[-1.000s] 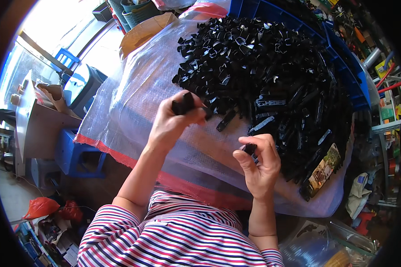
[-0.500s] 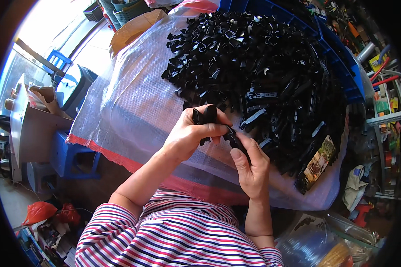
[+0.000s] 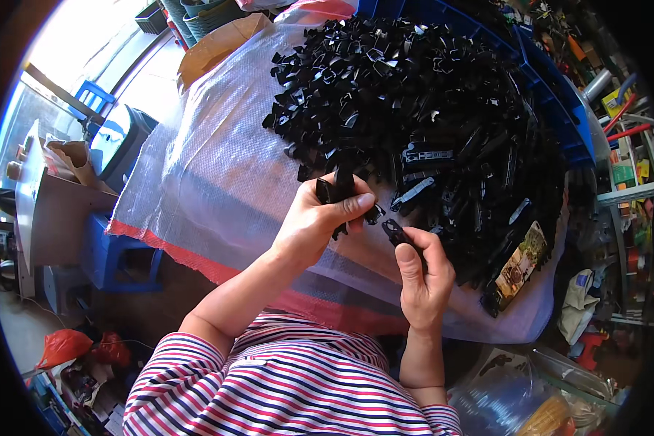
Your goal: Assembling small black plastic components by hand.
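The black pieces (image 3: 334, 190) in the left hand (image 3: 305, 224) are dark and flat-sided, two blades standing up in a V; its fingers curl closed around them, the thumb pressed on top, a shiny tip poking out beyond it. The right hand (image 3: 425, 283) pinches a slim black clip (image 3: 395, 231) between thumb and forefinger, its loop-like end just apart from that tip. Both hands are above the near part of a pale woven sheet (image 3: 225, 167), whose near and left-corner edges carry a red hem (image 3: 160, 248). A heap of similar glossy black parts (image 3: 407, 94) covers its far and right side, reaching a blue crate (image 3: 578, 134); a phone-like slab (image 3: 519, 269) with a colourful face lies near the right edge. Beyond the left edge are a blue stool (image 3: 120, 254) and a desk (image 3: 62, 214); crowded shelving (image 3: 627, 198) stands right.
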Demonstrator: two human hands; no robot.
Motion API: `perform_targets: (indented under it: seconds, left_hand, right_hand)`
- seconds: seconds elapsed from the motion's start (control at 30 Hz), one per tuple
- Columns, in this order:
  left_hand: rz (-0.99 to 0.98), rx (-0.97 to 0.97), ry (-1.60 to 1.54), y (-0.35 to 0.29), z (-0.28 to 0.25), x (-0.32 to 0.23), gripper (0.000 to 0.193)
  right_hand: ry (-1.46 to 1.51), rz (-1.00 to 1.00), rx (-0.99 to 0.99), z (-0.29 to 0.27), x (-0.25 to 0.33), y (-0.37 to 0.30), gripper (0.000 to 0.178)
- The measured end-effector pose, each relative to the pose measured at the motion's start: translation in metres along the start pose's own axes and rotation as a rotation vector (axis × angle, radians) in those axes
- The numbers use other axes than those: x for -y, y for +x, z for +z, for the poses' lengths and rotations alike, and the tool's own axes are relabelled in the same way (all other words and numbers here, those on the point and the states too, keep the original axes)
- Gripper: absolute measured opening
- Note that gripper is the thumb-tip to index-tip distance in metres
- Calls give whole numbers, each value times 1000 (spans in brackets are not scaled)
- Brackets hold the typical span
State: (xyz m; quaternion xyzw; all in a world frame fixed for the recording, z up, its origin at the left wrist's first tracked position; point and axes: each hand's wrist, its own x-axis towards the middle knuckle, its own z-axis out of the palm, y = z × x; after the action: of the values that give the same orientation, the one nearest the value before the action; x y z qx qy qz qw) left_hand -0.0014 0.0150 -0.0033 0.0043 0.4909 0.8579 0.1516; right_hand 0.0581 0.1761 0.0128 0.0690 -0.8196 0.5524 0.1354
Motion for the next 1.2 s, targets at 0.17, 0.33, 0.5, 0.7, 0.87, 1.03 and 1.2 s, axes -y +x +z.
perform_targets:
  seconds: [0.17, 0.33, 0.5, 0.7, 0.87, 1.03, 1.2]
  left_hand:
    - [102, 9, 104, -5, 8, -1, 13]
    - [210, -36, 337, -11, 12, -3, 10]
    - [291, -94, 418, -19, 18, -1, 9]
    - [224, -114, 252, -20, 11, 2, 15]
    - [61, -44, -240, -11, 18, -7, 19]
    - [-31, -108, -431, -16, 45, 3, 28]
    - [209, -39, 128, -20, 56, 14, 56]
  right_hand:
    - [30, 35, 32, 2, 1, 2, 24]
    - [18, 30, 31, 5, -2, 1, 23]
    - [49, 72, 44, 15, -1, 1, 20]
    - [61, 10, -2, 37, 1, 5, 17]
    - [-161, -140, -91, 38, 12, 9, 34]
    - [-250, -264, -108, 47, -5, 5, 59]
    - [494, 117, -146, 43, 8, 0, 59]
